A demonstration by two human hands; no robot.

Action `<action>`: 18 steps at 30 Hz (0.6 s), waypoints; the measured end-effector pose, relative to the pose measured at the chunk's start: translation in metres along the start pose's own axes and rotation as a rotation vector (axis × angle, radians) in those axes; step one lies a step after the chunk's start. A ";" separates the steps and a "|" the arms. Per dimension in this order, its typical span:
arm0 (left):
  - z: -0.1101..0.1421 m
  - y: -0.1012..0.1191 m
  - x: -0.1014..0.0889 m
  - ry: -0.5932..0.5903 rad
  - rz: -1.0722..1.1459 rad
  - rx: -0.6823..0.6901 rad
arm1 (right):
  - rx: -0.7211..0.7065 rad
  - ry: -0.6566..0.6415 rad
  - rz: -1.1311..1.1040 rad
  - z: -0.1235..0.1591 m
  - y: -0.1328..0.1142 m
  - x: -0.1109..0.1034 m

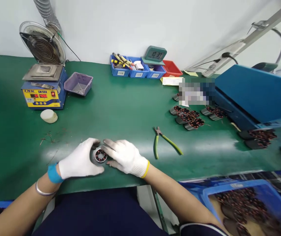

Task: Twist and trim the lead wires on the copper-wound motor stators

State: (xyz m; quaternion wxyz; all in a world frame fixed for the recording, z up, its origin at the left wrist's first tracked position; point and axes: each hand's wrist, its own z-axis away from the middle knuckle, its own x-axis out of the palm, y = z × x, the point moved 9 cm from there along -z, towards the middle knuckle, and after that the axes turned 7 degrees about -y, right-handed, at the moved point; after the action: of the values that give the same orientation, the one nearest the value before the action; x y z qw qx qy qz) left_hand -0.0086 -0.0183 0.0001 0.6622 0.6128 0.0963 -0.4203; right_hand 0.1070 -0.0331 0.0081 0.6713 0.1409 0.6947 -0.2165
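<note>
A small round motor stator (101, 155), with a metal rim and copper windings, stands on the green bench between my hands. My left hand (81, 160), in a white glove, curves loosely around its left side, thumb and fingers apart. From the right, my gloved right hand (124, 157) has its fingers at the stator's upper rim and its thumb at the lower right edge. Dark smudges mark the glove fingertips. Green-handled cutting pliers (158, 132) lie with handles spread to the right of my right hand.
Wire scraps (49, 139) and a white round block (49, 116) lie on the left, before a soldering pot (43, 95) and purple tray (87, 87). Several stators (192, 125) stand at right near a blue machine (256, 95). A blue crate (205, 193) holds more below. Tool bins (120, 72) line the wall.
</note>
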 end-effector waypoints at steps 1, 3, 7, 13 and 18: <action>0.001 0.001 0.001 0.003 -0.060 -0.015 | -0.001 -0.041 0.014 -0.004 0.001 0.005; 0.000 0.003 0.005 0.013 -0.159 -0.021 | 0.030 -0.102 0.019 -0.009 0.006 0.011; -0.006 0.006 0.010 0.026 -0.257 0.020 | 0.097 -0.161 0.001 -0.011 0.010 0.015; -0.007 0.007 0.011 0.068 -0.284 0.051 | 0.231 -0.180 -0.162 -0.011 0.012 0.018; -0.001 0.009 0.000 0.165 -0.005 0.102 | 0.322 0.028 -0.605 -0.007 0.019 0.002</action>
State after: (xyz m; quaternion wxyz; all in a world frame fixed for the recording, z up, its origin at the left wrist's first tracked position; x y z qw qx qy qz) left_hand -0.0026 -0.0182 0.0065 0.6188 0.6781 0.1305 -0.3744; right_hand 0.1101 -0.0141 0.0036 0.5360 0.0356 0.6712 -0.5109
